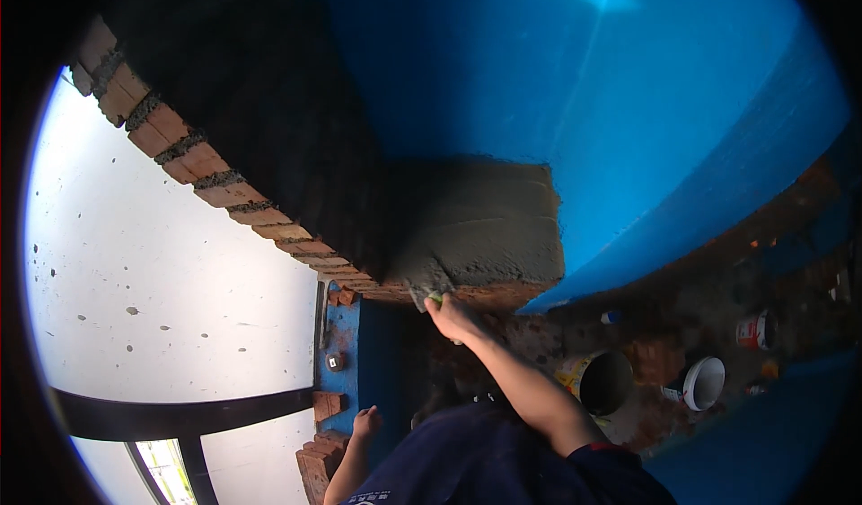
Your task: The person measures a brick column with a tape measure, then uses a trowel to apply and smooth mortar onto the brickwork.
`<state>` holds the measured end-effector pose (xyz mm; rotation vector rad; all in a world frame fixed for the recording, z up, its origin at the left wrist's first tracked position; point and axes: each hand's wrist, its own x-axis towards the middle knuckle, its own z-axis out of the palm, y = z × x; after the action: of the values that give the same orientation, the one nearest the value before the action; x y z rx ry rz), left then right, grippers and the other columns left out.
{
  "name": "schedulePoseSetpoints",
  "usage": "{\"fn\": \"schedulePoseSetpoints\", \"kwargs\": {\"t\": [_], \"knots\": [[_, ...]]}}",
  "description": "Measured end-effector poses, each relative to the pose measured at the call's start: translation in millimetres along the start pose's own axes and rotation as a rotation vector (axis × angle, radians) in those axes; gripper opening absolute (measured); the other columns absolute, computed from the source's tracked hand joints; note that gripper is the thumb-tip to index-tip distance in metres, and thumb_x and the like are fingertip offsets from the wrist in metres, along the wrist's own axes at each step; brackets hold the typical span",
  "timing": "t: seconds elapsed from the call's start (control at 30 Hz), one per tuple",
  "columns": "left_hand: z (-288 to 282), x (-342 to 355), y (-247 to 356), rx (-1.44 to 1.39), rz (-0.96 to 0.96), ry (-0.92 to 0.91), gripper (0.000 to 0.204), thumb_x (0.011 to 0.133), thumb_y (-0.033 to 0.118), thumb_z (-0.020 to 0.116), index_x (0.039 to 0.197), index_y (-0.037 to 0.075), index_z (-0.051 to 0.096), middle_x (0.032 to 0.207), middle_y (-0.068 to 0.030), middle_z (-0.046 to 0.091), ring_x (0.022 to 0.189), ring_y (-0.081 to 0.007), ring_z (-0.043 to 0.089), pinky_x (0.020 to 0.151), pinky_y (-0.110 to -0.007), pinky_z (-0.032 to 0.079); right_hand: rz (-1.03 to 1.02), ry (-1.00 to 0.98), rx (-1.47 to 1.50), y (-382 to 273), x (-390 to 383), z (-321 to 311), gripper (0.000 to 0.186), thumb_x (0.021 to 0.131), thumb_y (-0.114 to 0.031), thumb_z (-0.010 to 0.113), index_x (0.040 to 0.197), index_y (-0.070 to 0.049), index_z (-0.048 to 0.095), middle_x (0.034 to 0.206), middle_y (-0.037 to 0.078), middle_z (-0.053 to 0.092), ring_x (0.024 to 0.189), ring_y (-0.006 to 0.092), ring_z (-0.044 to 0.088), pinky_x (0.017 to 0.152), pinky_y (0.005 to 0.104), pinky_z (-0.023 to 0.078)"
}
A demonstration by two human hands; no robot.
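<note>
In my right hand is a plastering trowel with a bit of green at its handle. My fingers are wrapped round that handle. The trowel's blade lies against the lower left edge of a patch of wet grey mortar, which has ridges and smooth streaks. Bare reddish brick shows along the patch's lower edge. My left hand hangs low at the left with its fingers curled in, and nothing shows in it. Stacked bricks are close beside it.
A brick wall edge runs down from upper left, next to a bright mortar-spotted window. Blue wall borders the patch. On the dim floor at right stand a dark-mouthed bucket, a white bucket and more bricks.
</note>
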<state>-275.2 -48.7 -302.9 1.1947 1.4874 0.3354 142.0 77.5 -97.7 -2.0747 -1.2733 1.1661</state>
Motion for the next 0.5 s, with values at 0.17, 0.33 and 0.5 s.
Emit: {"fn": "schedulePoseSetpoints", "kwargs": {"t": [0.17,0.33,0.5], "knots": [[17.4,-6.7,34.0,-0.111,-0.256,0.021,0.034,0.085,0.035,0.057,0.092,0.002,0.052,0.069,-0.0052,0.055,0.063,-0.0184,0.055,0.057,-0.029,0.045,0.193,0.234,-0.075,57.2,-17.6,-76.7,0.061,0.086,-0.054,0.037,0.101,0.002,0.054,0.097,0.026,0.059,0.094,0.0389,0.056,0.079,0.0471,0.044],[11.2,-1.4,1.0,0.32,-0.046,-0.063,0.039,0.083,0.036,0.06,0.091,-0.002,0.057,0.073,-0.0073,0.059,0.063,-0.0158,0.058,0.056,-0.029,0.047,0.189,0.315,0.523,79.6,-85.6,-121.8,0.033,0.084,-0.035,0.057,0.085,-0.003,0.049,0.063,0.007,0.05,0.052,0.0153,0.051,0.048,0.0315,0.042],[5.2,25.6,-33.0,0.465,-0.046,-0.21,0.041,0.086,0.038,0.054,0.094,-0.002,0.057,0.073,-0.0073,0.059,0.065,-0.0154,0.059,0.059,-0.028,0.048,0.095,0.343,0.818,156.7,-131.7,-75.2,0.022,0.073,-0.006,0.063,0.093,-0.003,0.055,0.078,0.002,0.056,0.074,0.0148,0.055,0.068,0.0291,0.044]]}}
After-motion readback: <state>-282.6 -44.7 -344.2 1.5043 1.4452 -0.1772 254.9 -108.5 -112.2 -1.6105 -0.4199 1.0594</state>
